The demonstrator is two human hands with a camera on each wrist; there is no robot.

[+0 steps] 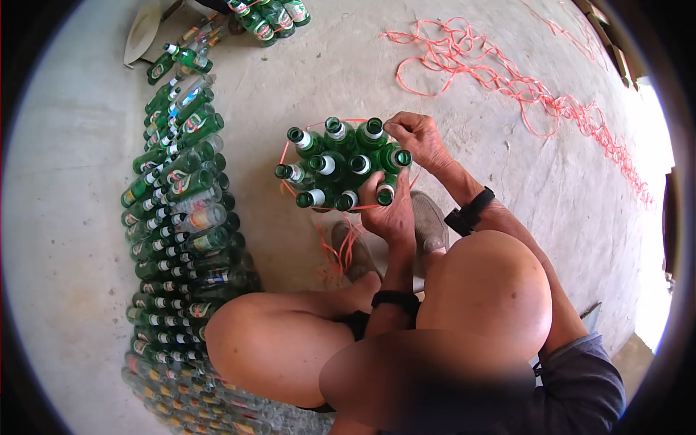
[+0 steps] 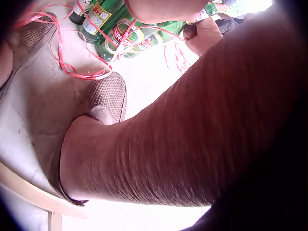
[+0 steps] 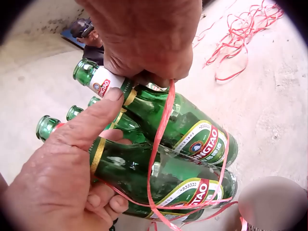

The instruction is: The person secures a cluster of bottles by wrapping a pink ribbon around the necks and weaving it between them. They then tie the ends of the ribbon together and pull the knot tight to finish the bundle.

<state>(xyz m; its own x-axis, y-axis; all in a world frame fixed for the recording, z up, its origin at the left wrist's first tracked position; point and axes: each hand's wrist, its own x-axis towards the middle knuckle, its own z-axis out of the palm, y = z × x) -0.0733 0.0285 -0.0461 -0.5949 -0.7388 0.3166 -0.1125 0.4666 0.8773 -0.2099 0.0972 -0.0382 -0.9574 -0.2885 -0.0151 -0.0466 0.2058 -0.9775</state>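
A bundle of green beer bottles (image 1: pixel 330 165) stands upright on the floor, red plastic twine (image 3: pixel 159 139) looped around it. My left hand (image 1: pixel 391 210) grips a bottle at the bundle's near right side. In the right wrist view its thumb (image 3: pixel 96 113) lies across the bottle necks and its fingers curl beneath. My right hand (image 3: pixel 149 38) pinches the twine beside the neck of a Tsingtao bottle (image 3: pixel 202 139), at the bundle's far right corner in the head view. From there the twine runs down across the bottle sides. Loose twine ends (image 1: pixel 344 250) hang by the shoes.
Rows of bottles (image 1: pixel 181 246) lie stacked along the left. Another tied bottle bundle (image 1: pixel 272 18) stands at the far end. A long tangle of red twine (image 1: pixel 522 90) spreads over the concrete floor at right. Another person (image 3: pixel 89 36) appears behind my right hand.
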